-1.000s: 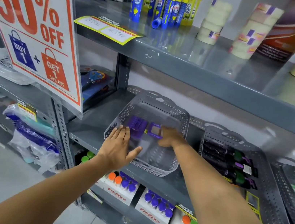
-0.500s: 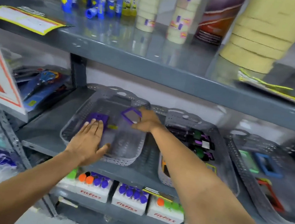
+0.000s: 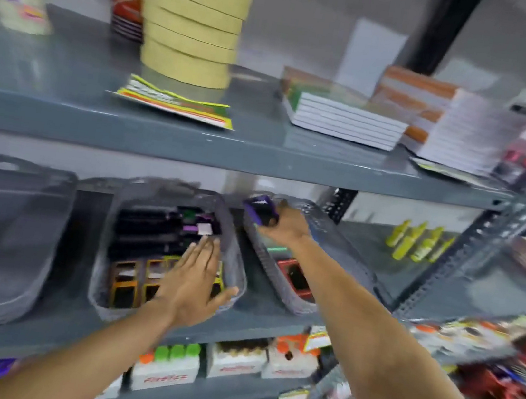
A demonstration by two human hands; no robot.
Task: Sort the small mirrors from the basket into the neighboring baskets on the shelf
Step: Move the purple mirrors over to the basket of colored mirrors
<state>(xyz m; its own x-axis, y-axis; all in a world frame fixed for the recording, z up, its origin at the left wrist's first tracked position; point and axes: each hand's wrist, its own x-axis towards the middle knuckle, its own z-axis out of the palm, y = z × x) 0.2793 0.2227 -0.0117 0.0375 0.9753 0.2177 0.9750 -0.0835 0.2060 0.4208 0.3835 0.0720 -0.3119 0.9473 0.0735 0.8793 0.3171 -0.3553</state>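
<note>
Three grey baskets sit in a row on the middle shelf (image 3: 271,325). The right hand (image 3: 285,224) is closed around a purple mirror (image 3: 260,211), held above the far end of the right basket (image 3: 343,244). The mirror is tilted, its long axis running from the fingers up and away to the left, its face turned upward; motion blur hides finer detail. Below the wrist, inside that basket, lies a red mirror (image 3: 294,276), and a green one (image 3: 276,249) shows just beside the forearm.

The left hand (image 3: 194,282) is open, fingers straight and together, palm down, over the near right part of the middle basket (image 3: 239,263). Whether it touches the rim cannot be told. Beyond its fingertips lie dark mirrors (image 3: 156,225) packed lengthwise across the basket; to its left stand orange mirrors (image 3: 125,276). Well to the left of that hand is the left basket (image 3: 13,232), heavily blurred.

The shelving is grey metal with a perforated upright (image 3: 469,262) to the right of the right hand. The upper shelf (image 3: 194,145) carries a tape stack (image 3: 192,20) and notebooks (image 3: 344,119). Yellow bottles (image 3: 418,241) stand on the adjoining shelf past the right hand. Beneath both forearms, the lower shelf holds boxed bottles (image 3: 170,365) with coloured caps. The wall behind is pale.
</note>
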